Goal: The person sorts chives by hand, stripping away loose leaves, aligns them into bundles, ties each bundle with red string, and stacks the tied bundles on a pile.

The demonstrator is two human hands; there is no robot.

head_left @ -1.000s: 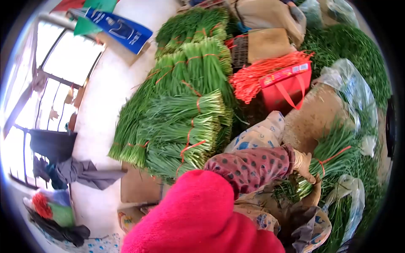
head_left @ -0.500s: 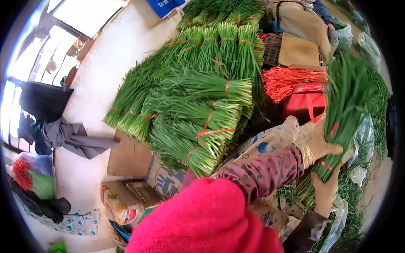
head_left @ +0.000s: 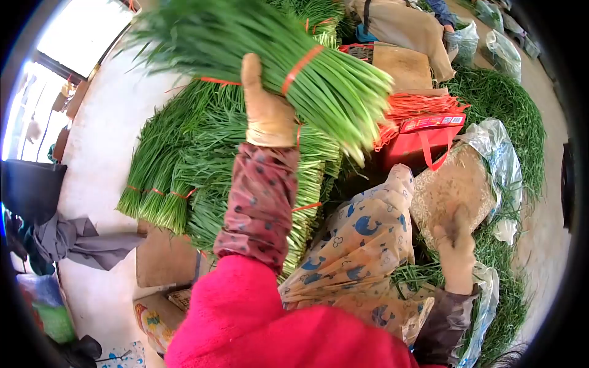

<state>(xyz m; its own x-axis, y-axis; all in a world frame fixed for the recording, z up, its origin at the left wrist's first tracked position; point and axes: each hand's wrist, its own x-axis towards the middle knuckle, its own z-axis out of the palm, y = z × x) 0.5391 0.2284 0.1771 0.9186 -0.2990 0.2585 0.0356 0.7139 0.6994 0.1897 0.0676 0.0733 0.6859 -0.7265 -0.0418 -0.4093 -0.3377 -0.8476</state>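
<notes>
A bundle of long green stalks (head_left: 334, 89) with an orange-red tie is held up by my left hand (head_left: 267, 110), its pale cut ends pointing right. That hand, gloved, grips it from below, over the pile of tied green bundles (head_left: 211, 132). At the lower right my right hand (head_left: 455, 248), also gloved, has its fingers apart and holds nothing. It is over the near edge of a worn, dirty board (head_left: 454, 184). Loose green stalks (head_left: 420, 273) lie left of my right wrist.
Red ties (head_left: 420, 105) lie above a red bag (head_left: 417, 147). Another person's legs (head_left: 402, 27) show at the top. Loose greens (head_left: 503, 110) and clear plastic (head_left: 506, 165) are at right. A patterned cloth (head_left: 362, 239) covers my lap.
My left hand has carried the tied bundle from the right side up and left over the pile. My right hand has let go of the bundle and stays at the lower right.
</notes>
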